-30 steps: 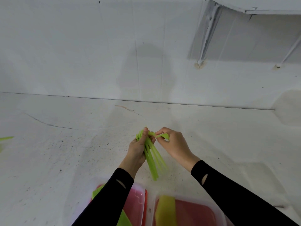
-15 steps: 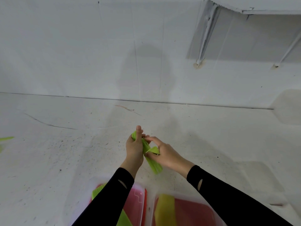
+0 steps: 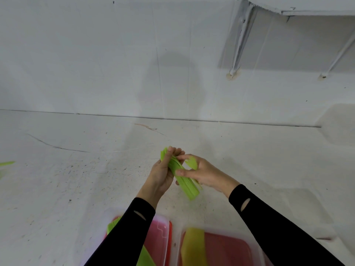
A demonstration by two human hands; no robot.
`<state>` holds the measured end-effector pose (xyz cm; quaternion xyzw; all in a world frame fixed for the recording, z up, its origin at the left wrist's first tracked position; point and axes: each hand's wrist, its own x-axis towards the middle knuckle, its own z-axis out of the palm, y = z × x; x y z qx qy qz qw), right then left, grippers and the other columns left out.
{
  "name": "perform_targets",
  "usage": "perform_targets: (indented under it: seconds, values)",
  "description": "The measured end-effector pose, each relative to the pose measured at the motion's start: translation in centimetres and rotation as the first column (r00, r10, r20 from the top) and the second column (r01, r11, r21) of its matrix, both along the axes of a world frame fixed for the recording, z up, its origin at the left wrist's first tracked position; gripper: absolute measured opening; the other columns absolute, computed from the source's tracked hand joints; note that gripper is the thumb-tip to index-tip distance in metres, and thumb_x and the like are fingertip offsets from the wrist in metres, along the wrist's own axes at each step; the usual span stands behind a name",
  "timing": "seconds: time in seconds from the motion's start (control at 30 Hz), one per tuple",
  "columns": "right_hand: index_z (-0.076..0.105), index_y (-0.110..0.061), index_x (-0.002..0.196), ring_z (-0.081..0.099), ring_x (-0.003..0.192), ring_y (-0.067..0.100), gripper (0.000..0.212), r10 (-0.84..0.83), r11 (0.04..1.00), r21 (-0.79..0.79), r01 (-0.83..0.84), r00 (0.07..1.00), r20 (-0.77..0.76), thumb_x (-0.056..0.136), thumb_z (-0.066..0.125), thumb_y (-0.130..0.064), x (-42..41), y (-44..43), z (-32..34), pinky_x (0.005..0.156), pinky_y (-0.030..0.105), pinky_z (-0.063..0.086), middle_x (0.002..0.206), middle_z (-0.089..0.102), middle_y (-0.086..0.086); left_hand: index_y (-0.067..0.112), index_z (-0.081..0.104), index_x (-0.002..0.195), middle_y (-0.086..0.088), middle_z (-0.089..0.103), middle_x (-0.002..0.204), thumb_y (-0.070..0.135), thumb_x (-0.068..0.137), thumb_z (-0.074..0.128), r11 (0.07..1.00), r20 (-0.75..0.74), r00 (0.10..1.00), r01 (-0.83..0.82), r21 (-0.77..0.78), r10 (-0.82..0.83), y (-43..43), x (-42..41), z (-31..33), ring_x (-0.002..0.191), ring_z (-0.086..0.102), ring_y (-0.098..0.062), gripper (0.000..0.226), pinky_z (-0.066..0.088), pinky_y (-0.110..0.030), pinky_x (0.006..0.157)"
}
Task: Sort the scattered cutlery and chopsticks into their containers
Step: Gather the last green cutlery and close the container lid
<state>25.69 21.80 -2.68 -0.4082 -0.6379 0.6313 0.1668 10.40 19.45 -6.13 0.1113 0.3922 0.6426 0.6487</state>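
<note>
A bundle of light green plastic cutlery (image 3: pixel 184 181) is held above the white surface, its handles pointing down and to the right. My left hand (image 3: pixel 162 174) grips the upper part of the bundle. My right hand (image 3: pixel 203 173) pinches the bundle's middle from the right, with one green piece (image 3: pixel 192 163) lying across its fingers. Two clear containers with red bottoms sit at the near edge: the left container (image 3: pixel 163 237) holds green pieces, the right container (image 3: pixel 226 248) holds a yellow piece (image 3: pixel 193 244).
The white surface (image 3: pixel 76 179) is scuffed and meets a white wall at the back. A green piece (image 3: pixel 6 163) lies at the far left edge. A white bracket (image 3: pixel 238 41) hangs on the wall at upper right.
The fanned green pieces have been gathered into a tight bundle. My right hand moved down from the bundle's top to its middle and now closes on it.
</note>
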Motion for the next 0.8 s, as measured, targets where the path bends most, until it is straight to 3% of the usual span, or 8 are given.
perform_targets:
  seconds: [0.07,0.1,0.23,0.3,0.43,0.53,0.7,0.8]
  values:
    - [0.057,-0.033,0.129,0.057,0.058,-0.007,0.033,0.011,0.998,0.057,-0.016,0.997,0.082,0.096,0.062,-0.035,-0.1,0.0,-0.1,0.054,0.011,0.041,0.066,0.062,-0.027,0.003,0.066,0.096,-0.01,0.073,0.097,0.025,0.09,0.062,0.999,0.011,1.0,-0.015,-0.03,0.016,0.1,0.0,-0.1,0.089,0.072,-0.016,0.024,0.06,-0.026,0.072]
    - [0.058,-0.032,0.129,0.057,0.062,-0.007,0.033,0.002,0.997,0.071,-0.008,0.996,0.09,0.097,0.061,-0.035,-0.3,0.0,-0.3,0.055,0.01,0.04,0.07,0.064,-0.025,0.003,0.066,0.097,-0.01,0.073,0.097,0.024,0.093,0.06,0.999,0.01,1.0,-0.028,-0.043,0.028,0.1,0.0,-0.3,0.088,0.073,-0.016,0.021,0.059,-0.026,0.068]
    - [0.063,-0.024,0.125,0.064,0.083,-0.003,0.033,-0.076,0.985,0.161,0.061,0.993,0.088,0.092,0.068,-0.021,-0.5,0.3,-1.1,0.072,0.011,0.045,0.105,0.071,-0.003,0.003,0.065,0.105,-0.014,0.07,0.109,0.024,0.089,0.063,0.998,0.004,0.999,-0.039,-0.042,0.039,0.1,0.1,-0.4,0.095,0.072,-0.019,0.026,0.058,-0.032,0.084]
    - [0.065,-0.024,0.121,0.063,0.083,-0.003,0.031,-0.082,0.98,0.189,0.06,0.991,0.109,0.09,0.07,-0.021,-0.4,0.3,-1.3,0.078,0.013,0.046,0.104,0.069,-0.009,0.001,0.066,0.103,-0.014,0.071,0.109,0.025,0.08,0.068,0.999,-0.015,1.0,-0.016,-0.043,0.015,0.0,0.2,-0.2,0.094,0.072,-0.019,0.033,0.056,-0.032,0.088]
    - [0.059,-0.027,0.117,0.059,0.083,0.003,0.025,-0.104,0.973,0.218,0.076,0.987,0.12,0.092,0.064,-0.027,-0.6,0.2,-0.8,0.075,0.017,0.045,0.098,0.062,-0.014,-0.008,0.064,0.11,-0.017,0.071,0.101,0.017,0.086,0.067,0.999,0.025,1.0,-0.014,-0.05,0.016,-0.2,0.2,0.0,0.085,0.073,-0.022,0.034,0.06,-0.032,0.074]
    - [0.04,-0.019,0.115,0.044,0.066,0.01,0.022,-0.196,0.979,0.079,0.186,0.968,0.157,0.095,0.046,-0.024,-0.7,0.4,-0.2,0.057,0.022,0.035,0.084,0.046,-0.003,-0.006,0.059,0.121,-0.02,0.068,0.117,0.013,0.089,0.066,0.998,0.011,0.999,-0.035,-0.045,0.036,-0.2,0.3,0.0,0.102,0.07,-0.026,0.038,0.06,-0.033,0.081]
    - [0.045,-0.011,0.081,0.025,0.045,0.01,0.023,-0.188,0.974,-0.107,0.2,0.975,0.116,0.094,0.028,-0.019,-0.7,0.2,0.1,0.044,0.023,0.021,0.068,0.042,0.002,-0.002,0.058,0.123,-0.016,0.068,0.12,0.023,0.082,0.066,0.996,-0.05,0.995,0.082,0.02,-0.081,-0.4,0.5,0.2,0.111,0.066,-0.025,0.048,0.059,-0.032,0.082]
    - [0.035,-0.019,0.062,0.02,0.044,0.011,0.044,-0.075,0.965,-0.235,0.12,0.979,0.189,0.099,0.022,-0.04,-0.6,0.3,0.2,0.042,0.022,0.02,0.054,0.032,-0.003,0.002,0.06,0.124,-0.012,0.069,0.119,0.024,0.084,0.061,0.974,-0.119,0.97,0.218,0.062,-0.21,-0.7,0.6,0.3,0.111,0.066,-0.021,0.046,0.056,-0.03,0.088]
